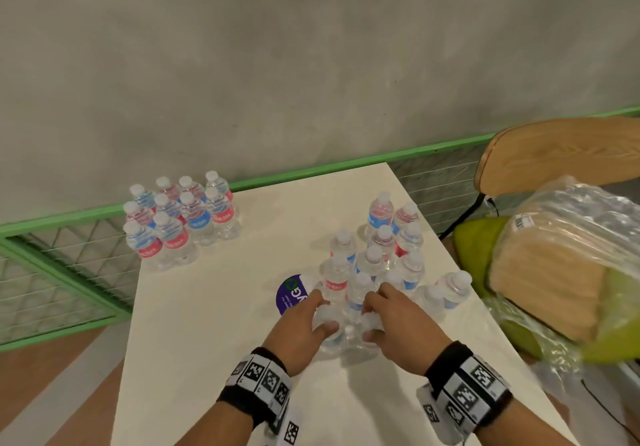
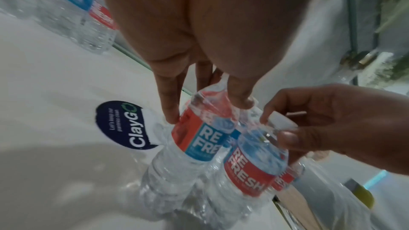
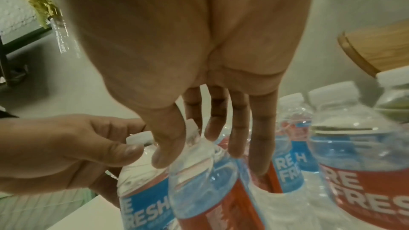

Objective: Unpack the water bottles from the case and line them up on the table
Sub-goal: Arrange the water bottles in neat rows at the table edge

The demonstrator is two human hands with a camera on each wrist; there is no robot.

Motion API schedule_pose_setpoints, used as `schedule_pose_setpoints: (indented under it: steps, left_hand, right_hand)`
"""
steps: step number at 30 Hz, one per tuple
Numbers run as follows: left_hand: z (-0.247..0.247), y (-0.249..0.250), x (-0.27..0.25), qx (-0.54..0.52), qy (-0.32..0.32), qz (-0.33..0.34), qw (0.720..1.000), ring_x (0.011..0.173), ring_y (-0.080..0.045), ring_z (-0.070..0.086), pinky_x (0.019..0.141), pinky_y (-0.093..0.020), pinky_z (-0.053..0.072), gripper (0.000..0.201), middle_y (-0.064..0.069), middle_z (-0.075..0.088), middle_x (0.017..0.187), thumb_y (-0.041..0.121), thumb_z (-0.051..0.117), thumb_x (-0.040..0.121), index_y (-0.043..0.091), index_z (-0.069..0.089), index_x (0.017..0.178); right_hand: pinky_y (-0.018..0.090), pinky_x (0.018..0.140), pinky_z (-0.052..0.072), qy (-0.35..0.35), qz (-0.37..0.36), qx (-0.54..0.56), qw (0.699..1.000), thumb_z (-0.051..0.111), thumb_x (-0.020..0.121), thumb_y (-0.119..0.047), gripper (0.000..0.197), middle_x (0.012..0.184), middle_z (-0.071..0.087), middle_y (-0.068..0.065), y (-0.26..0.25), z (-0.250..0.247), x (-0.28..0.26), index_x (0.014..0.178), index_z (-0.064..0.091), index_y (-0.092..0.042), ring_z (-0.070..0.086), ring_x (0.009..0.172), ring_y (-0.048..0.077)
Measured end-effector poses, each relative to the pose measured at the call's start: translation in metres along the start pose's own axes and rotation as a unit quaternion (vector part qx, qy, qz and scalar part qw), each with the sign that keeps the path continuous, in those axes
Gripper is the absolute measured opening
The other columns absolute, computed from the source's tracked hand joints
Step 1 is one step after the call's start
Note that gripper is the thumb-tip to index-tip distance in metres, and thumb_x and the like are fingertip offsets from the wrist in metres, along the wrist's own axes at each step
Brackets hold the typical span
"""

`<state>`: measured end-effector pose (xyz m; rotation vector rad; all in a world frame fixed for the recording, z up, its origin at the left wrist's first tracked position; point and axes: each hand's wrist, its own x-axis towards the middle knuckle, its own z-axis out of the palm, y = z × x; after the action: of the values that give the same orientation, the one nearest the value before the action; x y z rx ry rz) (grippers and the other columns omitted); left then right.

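Small clear water bottles with red-and-blue labels and white caps stand on the white table [image 1: 214, 307]. My left hand [image 1: 323, 312] grips the neck of the nearest left bottle [image 1: 334, 341], seen close in the left wrist view as bottle [image 2: 199, 139] under hand [image 2: 205, 111]. My right hand [image 1: 371, 317] grips the neck of the bottle beside it [image 1: 363, 345], shown in the right wrist view as bottle [image 3: 199, 177] under hand [image 3: 199, 156]. Both bottles stand at the near end of a loose cluster [image 1: 381, 255]. A tidy block of bottles [image 1: 180, 224] stands at the far left corner.
A round dark sticker [image 1: 292, 295] lies on the table left of the cluster. Two bottles [image 1: 450, 290] stand near the right edge. A wooden chair [image 1: 554, 155] to the right holds crumpled clear plastic wrap [image 1: 571, 224]. A green mesh railing [image 1: 311, 172] runs behind the table.
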<state>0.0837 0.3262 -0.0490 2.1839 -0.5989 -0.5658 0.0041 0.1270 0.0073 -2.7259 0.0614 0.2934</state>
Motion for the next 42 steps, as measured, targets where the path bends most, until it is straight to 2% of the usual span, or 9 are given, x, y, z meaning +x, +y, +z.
schedule_pose_setpoints:
  steps: [3,6,14,19,24,28,33,37,42]
  left_hand:
    - [-0.02,-0.015,-0.013,-0.013,0.07,-0.045,0.996,0.075,-0.018,0.064,0.071,-0.033,0.051,0.03,0.001,0.067,0.087,0.049,0.062,0.087,0.027,0.044,0.096]
    - [-0.041,-0.034,-0.03,-0.02,0.127,-0.082,0.988,0.06,-0.013,0.057,0.056,-0.025,0.044,0.031,0.004,0.064,0.078,0.047,0.064,0.086,0.03,0.038,0.085]
    - [-0.103,-0.083,-0.063,0.011,0.242,-0.161,0.957,0.077,-0.017,0.056,0.068,-0.032,0.045,0.037,0.0,0.057,0.084,0.05,0.068,0.081,0.027,0.042,0.09]
    - [-0.132,-0.101,-0.064,0.056,0.253,-0.209,0.943,0.075,-0.024,0.055,0.065,-0.034,0.043,0.052,-0.005,0.055,0.084,0.061,0.068,0.075,0.025,0.037,0.096]
    - [-0.142,-0.104,-0.071,0.044,0.238,-0.184,0.953,0.084,-0.012,0.056,0.072,-0.024,0.042,0.064,0.005,0.042,0.101,0.054,0.078,0.065,0.039,0.039,0.113]
    - [-0.145,-0.117,-0.073,0.052,0.203,-0.132,0.969,0.084,-0.009,0.058,0.071,-0.008,0.039,0.051,0.01,0.043,0.106,0.034,0.076,0.067,0.044,0.049,0.109]
    - [-0.155,-0.125,-0.051,0.04,0.219,-0.138,0.965,0.066,-0.01,0.056,0.074,-0.017,0.039,0.05,0.008,0.048,0.108,0.029,0.074,0.072,0.038,0.055,0.117]
    - [-0.169,-0.125,-0.017,0.058,0.238,-0.147,0.958,0.086,-0.013,0.051,0.082,-0.02,0.038,0.051,0.002,0.047,0.113,0.028,0.075,0.076,0.032,0.054,0.122]
    - [-0.191,-0.13,0.027,0.07,0.258,-0.163,0.95,0.094,-0.016,0.054,0.086,-0.023,0.042,0.059,0.001,0.043,0.121,0.032,0.076,0.077,0.027,0.05,0.13]
  right_hand:
    - [0.024,0.069,0.038,-0.013,-0.009,0.037,0.999,0.073,0.076,-0.043,0.035,0.099,0.048,-0.008,-0.015,0.003,0.008,0.096,0.052,-0.023,0.049,0.083,0.012]
    - [0.022,0.07,0.043,-0.041,-0.017,0.069,0.997,0.073,0.072,-0.046,0.036,0.093,0.052,-0.009,-0.032,0.009,0.018,0.091,0.052,-0.024,0.051,0.083,0.011]
    - [0.02,0.058,0.032,-0.06,-0.086,0.078,0.991,0.072,0.072,-0.043,0.036,0.086,0.047,-0.006,-0.112,0.045,0.06,0.081,0.043,-0.023,0.043,0.073,0.013]
    - [0.031,0.07,0.044,-0.055,-0.115,0.094,0.987,0.069,0.078,-0.037,0.032,0.094,0.046,-0.004,-0.154,0.058,0.094,0.087,0.043,-0.021,0.049,0.078,0.017]
    - [0.03,0.068,0.042,-0.033,-0.116,0.103,0.987,0.067,0.08,-0.034,0.03,0.094,0.043,-0.004,-0.173,0.063,0.126,0.09,0.041,-0.022,0.052,0.08,0.02]
    - [0.032,0.073,0.045,-0.008,-0.133,0.114,0.985,0.066,0.081,-0.031,0.027,0.098,0.045,-0.004,-0.173,0.067,0.145,0.097,0.048,-0.019,0.053,0.082,0.021]
    - [0.033,0.078,0.049,0.005,-0.12,0.124,0.985,0.068,0.079,-0.031,0.027,0.098,0.048,-0.004,-0.175,0.061,0.176,0.097,0.051,-0.019,0.056,0.083,0.019]
    - [0.033,0.079,0.049,0.0,-0.101,0.109,0.989,0.069,0.081,-0.03,0.03,0.102,0.049,-0.001,-0.181,0.051,0.206,0.101,0.051,-0.017,0.057,0.086,0.021]
    - [0.033,0.082,0.049,0.001,-0.086,0.092,0.992,0.069,0.083,-0.027,0.03,0.106,0.051,0.003,-0.187,0.039,0.245,0.103,0.051,-0.015,0.057,0.091,0.023]
